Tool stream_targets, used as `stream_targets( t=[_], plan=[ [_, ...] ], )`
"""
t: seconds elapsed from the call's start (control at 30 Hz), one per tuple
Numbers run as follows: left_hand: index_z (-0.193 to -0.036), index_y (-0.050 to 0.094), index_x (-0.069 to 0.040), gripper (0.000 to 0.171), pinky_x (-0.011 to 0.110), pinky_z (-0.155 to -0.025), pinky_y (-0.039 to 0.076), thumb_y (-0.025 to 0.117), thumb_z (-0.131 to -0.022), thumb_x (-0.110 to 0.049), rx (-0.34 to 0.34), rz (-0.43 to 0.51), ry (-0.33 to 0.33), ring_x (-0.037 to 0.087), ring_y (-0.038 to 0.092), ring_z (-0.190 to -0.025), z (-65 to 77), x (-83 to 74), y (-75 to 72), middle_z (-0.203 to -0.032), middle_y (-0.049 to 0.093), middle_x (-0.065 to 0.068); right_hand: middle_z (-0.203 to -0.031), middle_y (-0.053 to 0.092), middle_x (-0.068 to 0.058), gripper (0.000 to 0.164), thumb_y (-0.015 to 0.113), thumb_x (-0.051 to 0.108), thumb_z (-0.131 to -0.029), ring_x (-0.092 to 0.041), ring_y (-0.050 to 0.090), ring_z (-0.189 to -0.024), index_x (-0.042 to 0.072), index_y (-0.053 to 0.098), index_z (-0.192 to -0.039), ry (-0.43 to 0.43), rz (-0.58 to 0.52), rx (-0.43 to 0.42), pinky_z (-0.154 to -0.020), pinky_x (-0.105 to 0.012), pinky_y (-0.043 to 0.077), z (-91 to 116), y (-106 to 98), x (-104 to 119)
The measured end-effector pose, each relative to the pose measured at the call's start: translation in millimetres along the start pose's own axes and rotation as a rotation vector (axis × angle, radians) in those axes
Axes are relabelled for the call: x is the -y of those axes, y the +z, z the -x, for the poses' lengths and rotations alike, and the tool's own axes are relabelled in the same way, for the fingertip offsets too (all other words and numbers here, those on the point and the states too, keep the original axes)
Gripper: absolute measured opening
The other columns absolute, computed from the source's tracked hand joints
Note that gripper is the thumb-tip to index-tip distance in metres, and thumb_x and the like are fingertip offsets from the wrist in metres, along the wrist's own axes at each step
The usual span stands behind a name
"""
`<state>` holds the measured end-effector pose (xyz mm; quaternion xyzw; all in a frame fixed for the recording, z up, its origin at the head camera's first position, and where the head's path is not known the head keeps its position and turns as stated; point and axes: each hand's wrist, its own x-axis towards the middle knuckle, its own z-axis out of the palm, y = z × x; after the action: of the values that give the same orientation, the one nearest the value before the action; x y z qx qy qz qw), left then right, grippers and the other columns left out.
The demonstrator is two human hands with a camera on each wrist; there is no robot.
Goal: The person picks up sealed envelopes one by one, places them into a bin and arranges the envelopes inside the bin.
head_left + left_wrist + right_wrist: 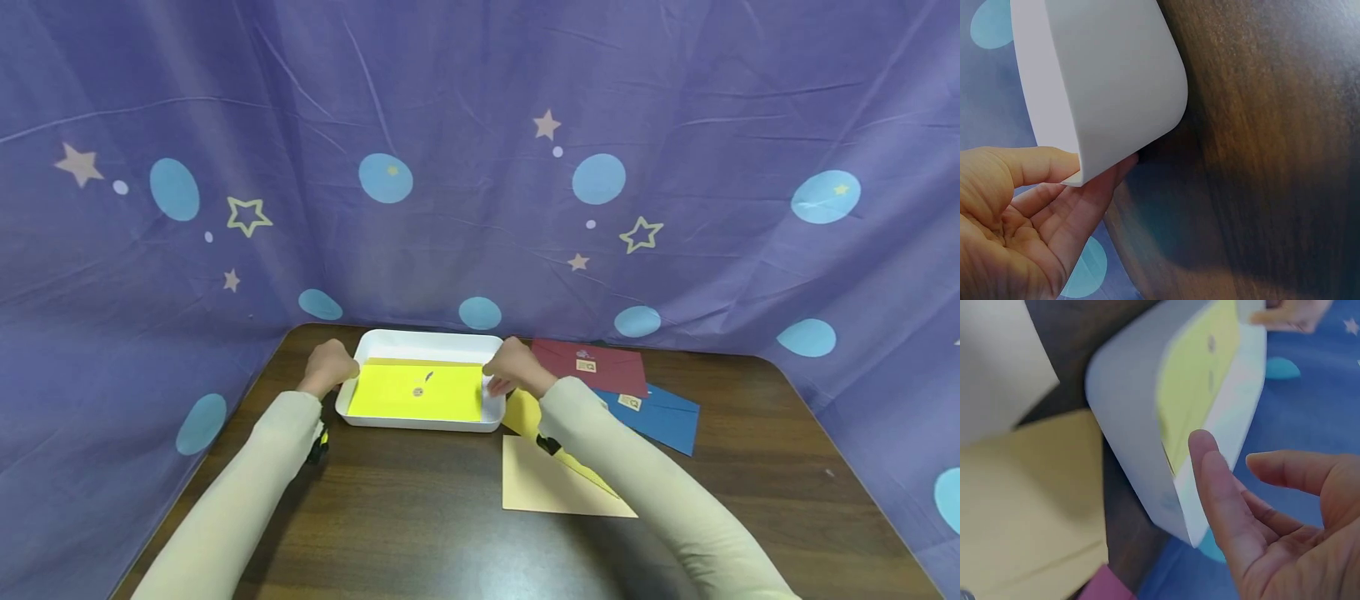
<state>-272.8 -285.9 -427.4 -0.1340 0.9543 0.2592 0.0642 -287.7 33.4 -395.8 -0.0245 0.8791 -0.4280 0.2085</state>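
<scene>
A white tray [420, 426] stands at the back left of the table, with a bright yellow envelope [416, 390] lying in it. My left hand [330, 367] grips the tray's left end; in the left wrist view the thumb is over the rim and the fingers are against the outer wall [1116, 69]. By the tray's right end is my right hand [517, 367]. The right wrist view shows its thumb and fingers [1225, 506] apart with nothing between them; whether they touch the tray I cannot tell.
Right of the tray lie a dark red envelope [607, 371], a blue envelope [671, 417], a mustard envelope [522, 412] and a cream envelope [543, 487], partly overlapping. A purple patterned curtain [480, 167] hangs behind the wooden table [390, 517].
</scene>
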Motion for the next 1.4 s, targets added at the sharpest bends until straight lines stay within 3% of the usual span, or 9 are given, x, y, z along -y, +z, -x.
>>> stream_targets(
  t=[0.13,0.43,0.7,0.97,1.1,1.17,1.23,1.33,1.4],
  plan=[
    [-0.089,0.064,0.012,0.021,0.028,-0.049,0.054,0.053,-0.083,-0.005,-0.005,-0.003,0.002,0.027,0.065,-0.059,-0.3,0.4,0.0,-0.081,0.064,0.022,-0.098,0.075,-0.027,0.027,0.061,0.008,-0.095,-0.035,0.077,-0.088,-0.014,0.064,-0.111,0.023,-0.041,0.009,-0.092,-0.048,0.061,1,-21,1],
    [-0.084,0.064,0.01,0.019,0.026,-0.047,0.051,0.052,-0.082,-0.005,-0.011,-0.001,0.004,0.026,0.063,-0.056,2.4,-0.6,-1.7,-0.076,0.064,0.02,-0.09,0.075,-0.025,0.027,0.064,0.006,-0.093,-0.032,0.076,-0.078,-0.015,0.067,-0.11,-0.024,-0.11,-0.011,-0.089,-0.049,0.062,2,-73,-13],
    [-0.089,0.065,0.012,0.022,0.027,-0.049,0.053,0.053,-0.084,-0.005,-0.017,-0.005,-0.002,0.027,0.065,-0.059,3.5,-1.5,-0.6,-0.082,0.065,0.023,-0.068,0.071,-0.011,0.015,0.066,0.005,-0.092,-0.016,0.067,-0.056,-0.009,0.07,-0.097,0.0,-0.127,-0.077,-0.055,-0.027,0.058,0,-108,-36],
    [-0.089,0.065,0.012,0.021,0.027,-0.049,0.053,0.053,-0.084,-0.005,-0.015,-0.009,-0.002,0.027,0.065,-0.059,3.3,-2.0,0.0,-0.082,0.065,0.022,-0.058,0.062,0.002,0.03,0.066,0.002,-0.091,-0.007,0.061,-0.05,-0.017,0.066,-0.114,0.017,-0.086,-0.154,-0.056,-0.023,0.057,-1,-136,-63],
    [-0.089,0.065,0.012,0.022,0.026,-0.049,0.053,0.053,-0.084,-0.006,-0.013,-0.013,-0.009,0.026,0.065,-0.058,2.3,-1.1,1.5,-0.082,0.065,0.022,-0.054,0.058,0.007,0.01,0.067,0.005,-0.089,-0.006,0.058,-0.051,-0.004,0.068,-0.084,0.029,-0.014,-0.182,-0.057,-0.024,0.055,1,-148,-76],
    [-0.091,0.065,0.013,0.023,0.027,-0.048,0.053,0.054,-0.084,-0.006,-0.013,-0.016,-0.012,0.027,0.065,-0.058,1.4,-0.4,2.0,-0.083,0.065,0.023,-0.053,0.051,0.008,0.021,0.069,0.008,-0.086,-0.008,0.052,-0.05,0.008,0.059,-0.068,0.04,0.039,-0.201,-0.056,-0.024,0.05,1,-154,-82],
    [-0.092,0.065,0.013,0.024,0.027,-0.049,0.053,0.054,-0.085,-0.007,-0.013,-0.017,-0.014,0.027,0.066,-0.058,0.3,0.2,2.3,-0.084,0.066,0.023,-0.056,0.044,0.006,0.03,0.07,0.009,-0.083,-0.012,0.047,-0.054,0.014,0.048,-0.063,0.055,0.084,-0.221,-0.056,-0.026,0.047,1,-158,-87],
    [-0.092,0.065,0.013,0.025,0.026,-0.049,0.053,0.053,-0.085,-0.007,-0.015,-0.023,-0.016,0.026,0.066,-0.058,-0.7,0.1,2.1,-0.084,0.066,0.023,-0.074,0.047,-0.004,0.023,0.073,0.013,-0.078,-0.024,0.051,-0.072,0.006,0.052,-0.074,0.093,0.136,-0.266,-0.062,-0.03,0.048,1,-163,-94],
    [-0.092,0.065,0.013,0.025,0.026,-0.049,0.052,0.053,-0.085,-0.007,-0.013,-0.024,-0.015,0.026,0.065,-0.058,-0.6,-0.2,1.8,-0.083,0.066,0.023,-0.092,0.052,-0.012,0.035,0.075,0.016,-0.078,-0.03,0.054,-0.088,-0.005,0.057,-0.098,0.138,0.14,-0.29,-0.072,-0.033,0.052,0,-166,-99]
  ],
)
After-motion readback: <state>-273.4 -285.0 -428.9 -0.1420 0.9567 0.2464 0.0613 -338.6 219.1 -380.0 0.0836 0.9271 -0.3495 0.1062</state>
